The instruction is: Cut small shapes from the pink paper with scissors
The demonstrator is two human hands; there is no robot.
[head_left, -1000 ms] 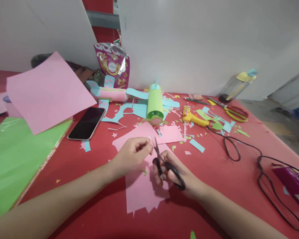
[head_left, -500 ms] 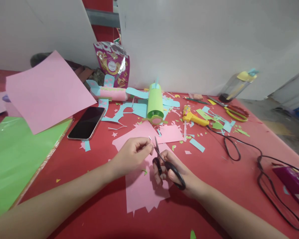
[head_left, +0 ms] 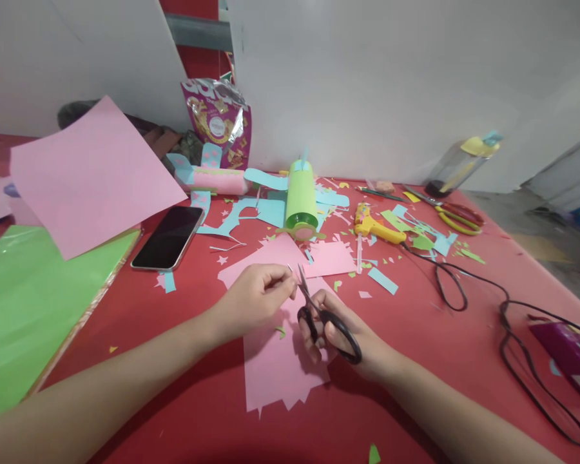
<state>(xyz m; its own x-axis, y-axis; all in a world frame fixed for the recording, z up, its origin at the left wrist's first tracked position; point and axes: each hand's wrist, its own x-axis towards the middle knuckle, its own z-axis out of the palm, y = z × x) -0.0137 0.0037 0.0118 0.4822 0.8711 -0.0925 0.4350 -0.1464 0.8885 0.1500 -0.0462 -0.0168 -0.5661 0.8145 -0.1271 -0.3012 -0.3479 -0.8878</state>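
Note:
My left hand [head_left: 254,298] is closed in a pinch on a tiny paper scrap [head_left: 290,268], held just above the red table [head_left: 183,361]. My right hand [head_left: 338,328] grips black-handled scissors [head_left: 319,309], whose blades point up at that scrap, right beside my left fingertips. Under both hands lies a pink paper sheet [head_left: 275,367] with jagged cut edges. More pink paper [head_left: 328,258] lies just beyond the hands.
A phone [head_left: 169,237] lies to the left, beside green sheets [head_left: 33,303] and a large pink sheet [head_left: 91,174]. Behind are a green paper tube [head_left: 300,200], a pink tube [head_left: 220,181], a snack bag [head_left: 220,122], a yellow glue gun [head_left: 374,227] with black cable [head_left: 507,322], red-yellow scissors [head_left: 457,216], a bottle [head_left: 459,164].
Almost nothing has moved. My right hand with the scissors has shifted very slightly; the left hand keeps its pinch.

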